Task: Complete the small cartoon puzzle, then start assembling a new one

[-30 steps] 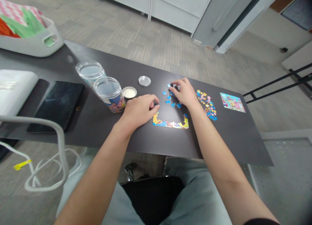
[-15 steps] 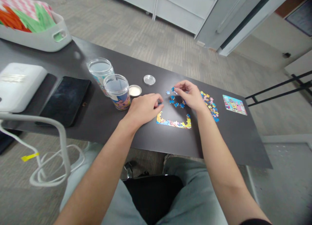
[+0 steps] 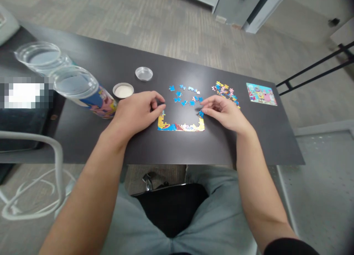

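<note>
A partly joined jigsaw border (image 3: 181, 128) lies on the dark table, with a bottom row and short left and right sides. My right hand (image 3: 225, 113) is at the top of the right side, thumb and forefinger pinching a blue puzzle piece (image 3: 201, 114); the fingers partly hide it. My left hand (image 3: 138, 109) rests by the left side, its thumb and forefinger curved and slightly apart, with nothing visible between them. Several loose blue pieces (image 3: 178, 94) lie above the border. A pile of mixed pieces (image 3: 223, 88) is partly behind my right hand.
Two clear printed tubs (image 3: 83, 87) stand at the left, near a white-lined round lid (image 3: 123, 90) and a clear round lid (image 3: 144, 73). A picture card (image 3: 261, 94) lies at the right. A dark tablet (image 3: 22, 126) and a white cable (image 3: 56, 163) are at far left.
My right hand has moved from the loose pieces down to the border's right side. My left hand remains by the left side. The camera view has shifted right and closer.
</note>
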Action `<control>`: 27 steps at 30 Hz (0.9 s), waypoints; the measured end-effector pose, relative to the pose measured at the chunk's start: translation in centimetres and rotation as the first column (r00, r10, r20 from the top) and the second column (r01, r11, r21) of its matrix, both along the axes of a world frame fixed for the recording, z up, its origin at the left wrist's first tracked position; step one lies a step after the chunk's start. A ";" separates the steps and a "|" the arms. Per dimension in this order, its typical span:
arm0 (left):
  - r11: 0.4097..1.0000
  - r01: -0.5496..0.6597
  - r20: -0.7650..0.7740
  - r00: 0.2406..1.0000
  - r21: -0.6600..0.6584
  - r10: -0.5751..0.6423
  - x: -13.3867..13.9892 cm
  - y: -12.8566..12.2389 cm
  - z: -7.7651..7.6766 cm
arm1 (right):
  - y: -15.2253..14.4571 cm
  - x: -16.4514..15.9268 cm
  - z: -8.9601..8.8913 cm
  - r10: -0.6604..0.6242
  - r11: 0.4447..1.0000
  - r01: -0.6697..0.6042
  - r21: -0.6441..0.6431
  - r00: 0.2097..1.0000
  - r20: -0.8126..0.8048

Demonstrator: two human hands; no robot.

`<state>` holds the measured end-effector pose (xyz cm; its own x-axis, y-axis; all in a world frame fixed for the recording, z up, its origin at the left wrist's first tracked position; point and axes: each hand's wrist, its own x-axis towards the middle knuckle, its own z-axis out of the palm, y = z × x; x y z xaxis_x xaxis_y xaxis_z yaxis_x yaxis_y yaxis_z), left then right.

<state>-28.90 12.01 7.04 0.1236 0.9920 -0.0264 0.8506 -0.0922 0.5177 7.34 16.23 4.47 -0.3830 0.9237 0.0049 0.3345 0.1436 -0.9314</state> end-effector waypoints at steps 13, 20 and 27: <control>1.000 0.000 0.023 1.000 -0.009 0.000 -0.6 0.3 -0.4 | 0.2 -0.3 -0.3 -0.012 0.996 0.003 0.085 0.995 0.104; 1.000 -0.020 0.075 0.997 -0.013 0.021 -0.5 0.2 -0.3 | 0.2 -0.4 -0.6 -0.011 0.994 0.002 0.113 0.997 0.077; 1.000 -0.016 0.063 0.998 -0.013 0.016 -0.3 0.2 0.0 | 0.4 0.0 0.0 -0.018 0.994 0.007 0.106 0.995 0.101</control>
<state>-29.21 12.16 7.05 0.1096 0.9935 -0.0320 0.8178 -0.0718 0.5711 7.36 16.66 4.45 -0.3747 0.9249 0.0643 0.4287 0.2343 -0.8726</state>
